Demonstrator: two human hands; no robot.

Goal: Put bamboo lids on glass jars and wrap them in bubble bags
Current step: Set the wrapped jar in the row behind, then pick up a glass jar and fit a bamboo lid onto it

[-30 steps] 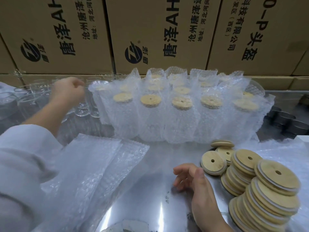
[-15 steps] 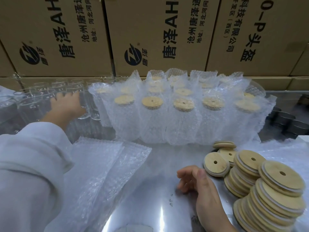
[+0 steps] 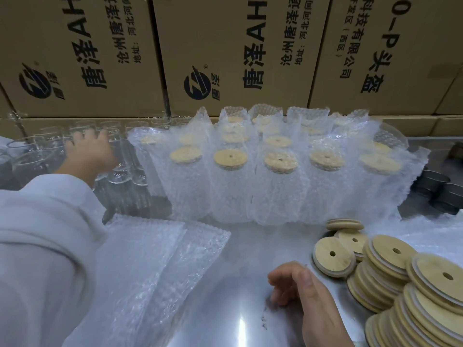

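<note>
Left hand (image 3: 89, 154) lower now, among upright glass jars (image 3: 35, 156) — grip unclear; right hand (image 3: 304, 296) relaxed.

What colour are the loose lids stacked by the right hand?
Lids: pale tan bamboo with white sealing rims, clearest in the head view.

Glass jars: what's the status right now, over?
Left hand among bare glass jars, grip unclear. Right hand empty, loosely curled, beside bamboo lids. Wrapped jars crowd close on their right.

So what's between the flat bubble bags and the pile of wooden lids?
The head view shows shiny bare table and the right hand, fingers loosely curled, holding nothing.
</note>
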